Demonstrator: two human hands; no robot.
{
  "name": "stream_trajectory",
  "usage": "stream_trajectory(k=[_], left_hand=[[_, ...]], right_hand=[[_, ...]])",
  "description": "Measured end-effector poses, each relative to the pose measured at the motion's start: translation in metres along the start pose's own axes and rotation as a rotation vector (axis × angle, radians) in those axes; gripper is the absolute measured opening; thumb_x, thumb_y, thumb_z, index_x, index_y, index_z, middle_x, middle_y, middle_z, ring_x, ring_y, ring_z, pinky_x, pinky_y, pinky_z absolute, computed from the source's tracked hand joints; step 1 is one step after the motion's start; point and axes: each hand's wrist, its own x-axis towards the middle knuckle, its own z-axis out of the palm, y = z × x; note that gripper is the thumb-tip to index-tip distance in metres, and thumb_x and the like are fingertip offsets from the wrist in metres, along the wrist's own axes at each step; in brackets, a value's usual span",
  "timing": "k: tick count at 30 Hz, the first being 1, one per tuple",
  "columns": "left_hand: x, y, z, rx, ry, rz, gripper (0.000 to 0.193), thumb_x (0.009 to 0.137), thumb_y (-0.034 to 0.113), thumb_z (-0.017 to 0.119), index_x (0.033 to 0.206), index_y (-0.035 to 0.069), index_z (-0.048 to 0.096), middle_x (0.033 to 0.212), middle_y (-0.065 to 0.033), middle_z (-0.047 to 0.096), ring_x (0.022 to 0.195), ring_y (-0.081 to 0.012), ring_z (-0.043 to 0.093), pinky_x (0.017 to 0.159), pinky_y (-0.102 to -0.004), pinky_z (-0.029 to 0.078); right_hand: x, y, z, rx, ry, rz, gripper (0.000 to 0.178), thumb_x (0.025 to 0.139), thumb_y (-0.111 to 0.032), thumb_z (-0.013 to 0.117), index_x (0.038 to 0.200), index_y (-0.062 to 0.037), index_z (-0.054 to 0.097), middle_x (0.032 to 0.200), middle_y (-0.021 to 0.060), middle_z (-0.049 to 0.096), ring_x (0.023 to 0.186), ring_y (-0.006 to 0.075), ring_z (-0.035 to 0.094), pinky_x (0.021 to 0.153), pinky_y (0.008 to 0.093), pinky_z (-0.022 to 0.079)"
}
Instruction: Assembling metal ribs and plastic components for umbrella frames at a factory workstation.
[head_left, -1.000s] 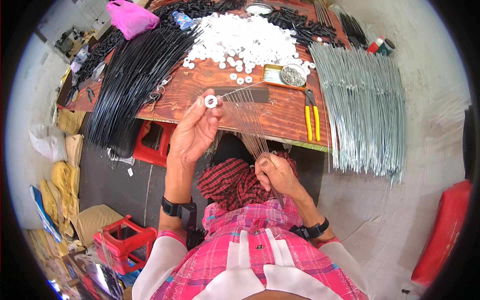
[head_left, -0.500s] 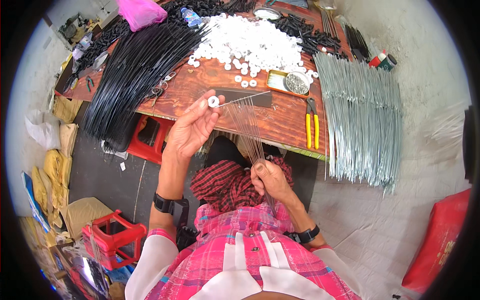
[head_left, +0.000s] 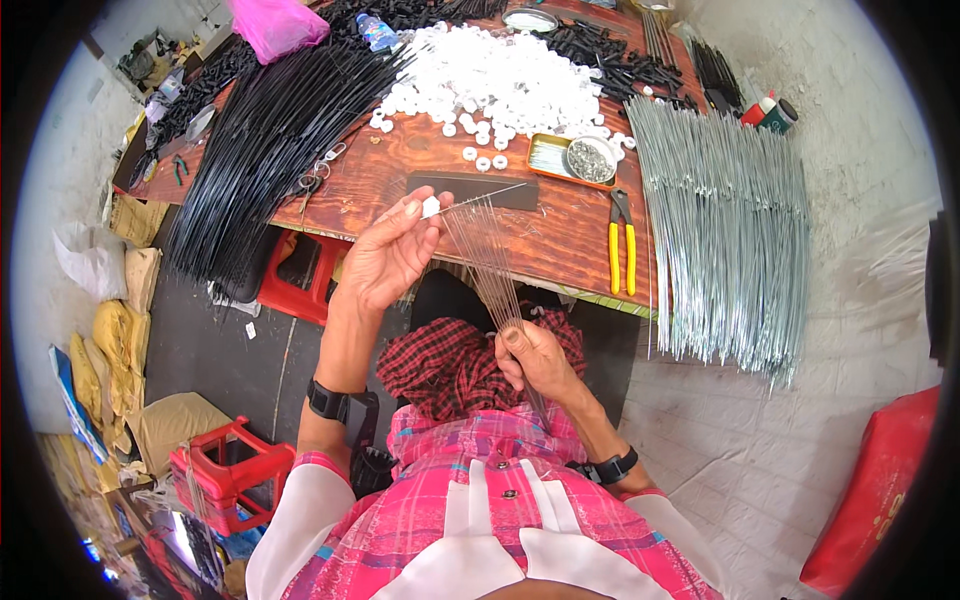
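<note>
Between the thumb and fingers of my left hand (head_left: pixel 392 255), raised over the table's front edge, is a small white ring (head_left: pixel 431 207). A thin straight rod (head_left: pixel 495 192) runs from beside the ring toward the right. Several thin wires (head_left: pixel 482 262) fan down from along the rod and gather in my right hand (head_left: pixel 541 358). That hand is closed round the wire bundle, thumb on top, above my lap. The lower ends of the wires hang below the fist against my pink checked clothing. Whether the rod passes through the ring cannot be made out.
On the wooden table (head_left: pixel 400 160) lie a heap of white rings (head_left: pixel 500 85), black rods (head_left: pixel 285 150), silvery wires (head_left: pixel 725 230), yellow-handled pliers (head_left: pixel 622 245), scissors (head_left: pixel 318 172) and a tray (head_left: pixel 548 157) with a round tin (head_left: pixel 591 160). Red stools (head_left: pixel 232 470) stand at left.
The white ring has turned: its hole faced up before and its edge shows now. Both hands keep nearly the same places and grips.
</note>
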Motion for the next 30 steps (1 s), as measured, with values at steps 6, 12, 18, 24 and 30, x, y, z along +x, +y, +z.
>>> stream_trajectory(k=[6,12,18,24,30], left_hand=[[0.003,0.002,-0.012,-0.044,-0.123,-0.022,0.031,0.1,0.005,0.056,0.13,-0.002,0.054,0.131,-0.0217,0.057,0.106,-0.0224,0.066,0.088,-0.0277,0.062],[0.003,0.001,-0.004,-0.039,-0.123,-0.046,0.037,0.098,0.0,0.056,0.134,-0.003,0.05,0.134,-0.0224,0.054,0.102,-0.0203,0.065,0.088,-0.0271,0.062],[0.004,0.0,-0.019,-0.056,-0.072,-0.022,0.042,0.097,0.0,0.058,0.137,-0.002,0.046,0.136,-0.0196,0.052,0.102,-0.0199,0.061,0.09,-0.0274,0.06],[0.007,-0.007,-0.027,-0.133,-0.132,-0.011,0.037,0.097,0.0,0.059,0.132,0.001,0.051,0.137,-0.0177,0.053,0.1,-0.0188,0.058,0.088,-0.0281,0.059],[0.003,-0.003,-0.025,-0.106,-0.109,0.003,0.039,0.094,-0.006,0.059,0.132,0.0,0.051,0.142,-0.0205,0.049,0.102,-0.0202,0.059,0.089,-0.0285,0.059]], right_hand=[[0.0,0.003,-0.002,0.023,0.009,0.031,0.045,0.108,-0.044,0.043,0.09,-0.004,0.055,0.06,-0.0005,0.046,0.049,0.0085,0.047,0.047,0.0245,0.04],[0.0,0.002,-0.002,0.034,0.032,0.042,0.045,0.108,-0.043,0.043,0.09,-0.0042,0.055,0.061,-0.0009,0.046,0.05,0.0083,0.047,0.046,0.0242,0.04],[0.0,0.004,-0.001,0.046,0.033,0.041,0.045,0.107,-0.044,0.043,0.09,-0.0044,0.055,0.061,-0.0009,0.047,0.05,0.0081,0.047,0.045,0.0239,0.04],[-0.002,0.006,-0.003,0.042,0.038,0.022,0.045,0.108,-0.044,0.042,0.09,-0.0045,0.055,0.06,-0.0016,0.046,0.049,0.0077,0.046,0.045,0.0238,0.039],[0.001,0.003,0.001,0.018,0.02,0.06,0.043,0.108,-0.042,0.042,0.091,-0.0048,0.055,0.06,-0.0018,0.047,0.048,0.0072,0.046,0.045,0.0234,0.039]])
